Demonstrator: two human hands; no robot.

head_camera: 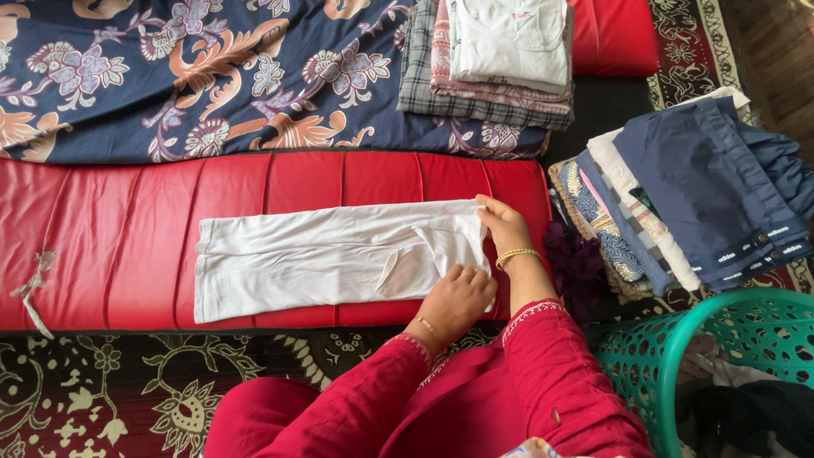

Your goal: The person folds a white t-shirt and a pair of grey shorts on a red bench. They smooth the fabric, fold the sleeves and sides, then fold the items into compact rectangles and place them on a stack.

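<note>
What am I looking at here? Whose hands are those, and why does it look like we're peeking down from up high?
A person wears a camera on their head, so you see what they see, looking down. Their left hand and right hand both press on the right end of a white garment lying flat on a red mat. Behind it is a flowery blue cloth with a folded stack of clothes. On the right sit another pile of clothes and a green laundry basket.

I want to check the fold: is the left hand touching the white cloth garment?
Touching. The head view shows the left hand pressing its fingers on the white cloth garment.
</note>
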